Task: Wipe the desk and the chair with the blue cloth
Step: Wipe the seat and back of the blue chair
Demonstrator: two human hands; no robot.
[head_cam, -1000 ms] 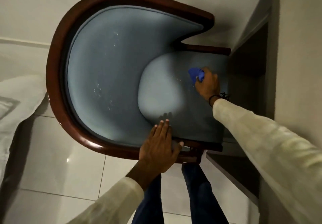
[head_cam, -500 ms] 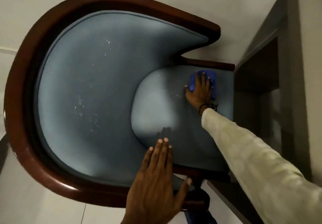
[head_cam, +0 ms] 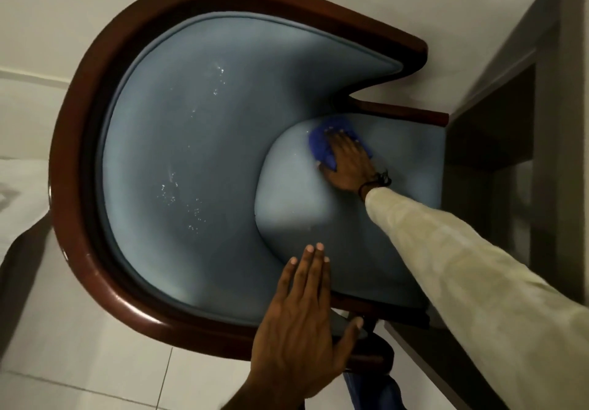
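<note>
We press the crumpled blue cloth (head_cam: 322, 145) flat under our right hand (head_cam: 347, 162) at the far back corner of the dark-wood, pale-blue upholstered chair (head_cam: 197, 167), fingers spread, grasping nothing, while our open left hand (head_cam: 299, 330) braces its near arm.

We see the chair (head_cam: 197, 141) from above. It has a soft, pale blue seat and a curved blue back, with a shiny dark brown wood rim all around. Little white specks dot the back. The blue cloth (head_cam: 322, 145) is bright blue and bunched up. It lies on the seat, near the far corner where seat meets back.
</note>
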